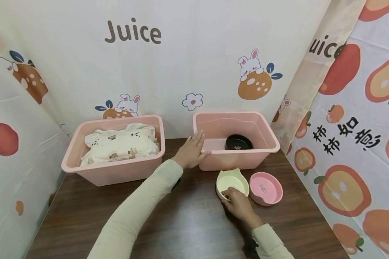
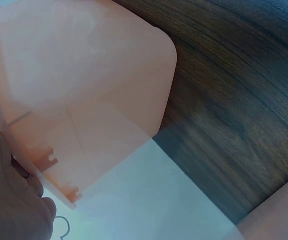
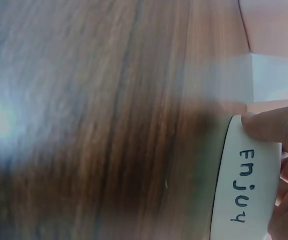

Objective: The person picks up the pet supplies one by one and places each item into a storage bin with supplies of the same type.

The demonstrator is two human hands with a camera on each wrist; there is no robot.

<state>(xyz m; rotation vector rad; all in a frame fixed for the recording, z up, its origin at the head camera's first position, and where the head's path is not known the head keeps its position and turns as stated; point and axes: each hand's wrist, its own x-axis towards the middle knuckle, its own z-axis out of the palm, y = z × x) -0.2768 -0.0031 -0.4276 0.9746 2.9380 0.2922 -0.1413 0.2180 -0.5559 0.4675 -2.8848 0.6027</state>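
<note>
Pinching yellow bowl by its rim: right hand. Left hand, fingers straight, rests on rim of pink bin containing black bowl. Pink bowl just beside yellow bowl.

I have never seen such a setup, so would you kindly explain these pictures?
There is no machine: a person works barehanded. The largest picture comes from a camera on the head; the others from one on each wrist. On the brown wooden table, a rectangular pink bin at left holds cream patterned fabric; a second pink bin at right holds a round black bowl. The left hand rests on the second bin's rim. In front of that bin, the right hand has its grip on a pale yellow-green bowl with cat ears; a round pink bowl sits beside it.
</note>
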